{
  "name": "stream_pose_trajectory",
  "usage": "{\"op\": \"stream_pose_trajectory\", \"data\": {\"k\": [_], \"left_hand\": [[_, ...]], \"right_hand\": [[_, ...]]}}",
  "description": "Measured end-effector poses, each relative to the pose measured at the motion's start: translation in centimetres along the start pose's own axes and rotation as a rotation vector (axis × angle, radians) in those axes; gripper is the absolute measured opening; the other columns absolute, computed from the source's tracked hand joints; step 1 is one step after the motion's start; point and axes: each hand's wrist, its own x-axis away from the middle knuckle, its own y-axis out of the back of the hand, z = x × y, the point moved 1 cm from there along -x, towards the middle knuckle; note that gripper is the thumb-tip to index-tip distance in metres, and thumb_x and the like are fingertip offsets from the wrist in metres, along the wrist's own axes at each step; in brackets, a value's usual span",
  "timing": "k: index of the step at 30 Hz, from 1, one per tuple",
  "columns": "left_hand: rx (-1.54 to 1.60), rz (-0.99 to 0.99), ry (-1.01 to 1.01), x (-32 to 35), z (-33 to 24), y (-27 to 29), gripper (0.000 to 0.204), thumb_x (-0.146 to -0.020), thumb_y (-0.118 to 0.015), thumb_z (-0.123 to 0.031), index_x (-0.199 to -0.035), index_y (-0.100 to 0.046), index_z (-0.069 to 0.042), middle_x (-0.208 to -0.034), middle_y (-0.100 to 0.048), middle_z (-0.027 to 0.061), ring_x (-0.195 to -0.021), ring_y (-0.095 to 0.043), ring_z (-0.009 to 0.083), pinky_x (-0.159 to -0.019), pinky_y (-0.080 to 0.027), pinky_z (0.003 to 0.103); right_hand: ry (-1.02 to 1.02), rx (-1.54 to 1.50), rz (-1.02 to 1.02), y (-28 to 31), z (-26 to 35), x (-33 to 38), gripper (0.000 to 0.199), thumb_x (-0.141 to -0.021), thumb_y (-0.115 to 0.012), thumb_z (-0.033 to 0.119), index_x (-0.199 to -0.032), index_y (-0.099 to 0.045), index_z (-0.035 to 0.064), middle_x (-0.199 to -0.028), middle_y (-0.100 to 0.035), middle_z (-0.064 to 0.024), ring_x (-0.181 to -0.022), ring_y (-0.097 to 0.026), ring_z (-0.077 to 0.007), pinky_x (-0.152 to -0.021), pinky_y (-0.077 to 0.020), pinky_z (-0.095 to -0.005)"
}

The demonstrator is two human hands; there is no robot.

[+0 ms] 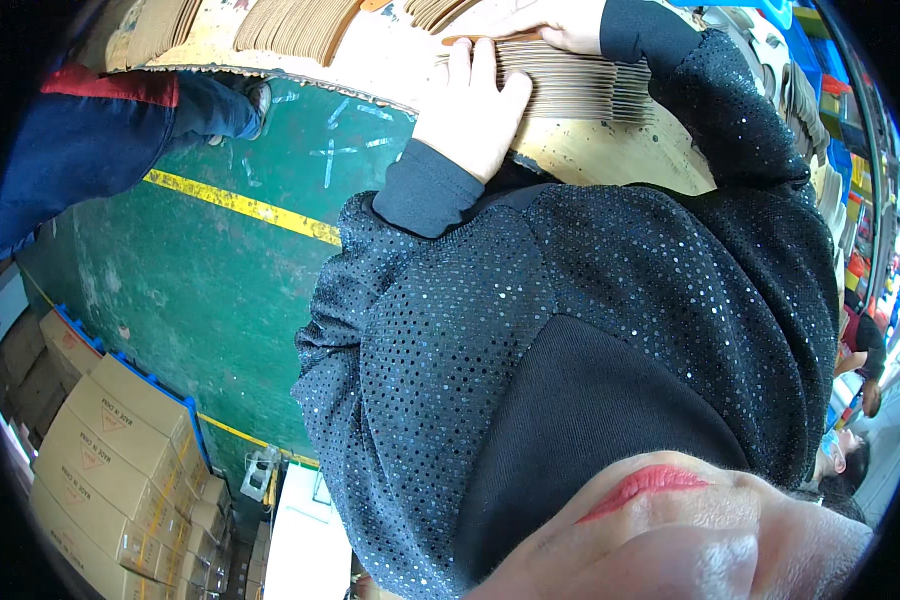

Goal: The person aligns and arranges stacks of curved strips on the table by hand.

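A row of thin brown flat strips (pixel 575 88), packed side by side, lies on the pale worn tabletop (pixel 610 150) in front of me. My left hand (pixel 470 112) rests at its left end, fingers stretched out and thumb apart, fingertips touching the far edge. Across that edge runs an orange-brown strip (pixel 520 37). My right hand (pixel 567 24) is at the strip's right part, its thumb on the near side and fingers beyond; the top of the picture partly cuts it off. What the strips are made of cannot be told.
More rows of brown strips (pixel 300 28) lie farther left on the table. Another person's blue trouser leg (pixel 100 140) stands at the left. Taped cartons (pixel 115 450) are piled lower left, beside a yellow floor line (pixel 240 207). Stacked curved pieces (pixel 802 105) stand at the right.
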Motion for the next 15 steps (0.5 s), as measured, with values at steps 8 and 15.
{"op": "stream_pose_trajectory", "data": {"k": [8,15], "left_hand": [[0.116,-0.017,-0.037,-0.4,0.5,0.3,0.05,-0.073,-0.076,-0.016,-0.12,-0.059,-0.007,-0.137,-0.049,0.0293,-0.128,-0.047,0.0466,-0.103,-0.045,0.058],[0.101,-0.018,-0.054,-0.4,0.8,0.3,0.04,-0.08,-0.069,-0.017,-0.118,-0.059,-0.007,-0.133,-0.051,0.0296,-0.125,-0.049,0.0467,-0.102,-0.045,0.058]], "right_hand": [[-0.048,-0.026,0.001,-2.6,-2.6,0.6,0.044,-0.088,-0.054,0.002,-0.128,-0.07,0.0105,-0.12,-0.07,-0.0168,-0.116,-0.063,-0.0346,-0.104,-0.0479,-0.0425],[-0.138,-0.057,-0.118,-2.9,-2.1,0.5,0.028,-0.089,-0.062,0.007,-0.114,-0.075,0.0075,-0.112,-0.073,-0.0168,-0.107,-0.068,-0.035,-0.097,-0.0527,-0.0428]]}}
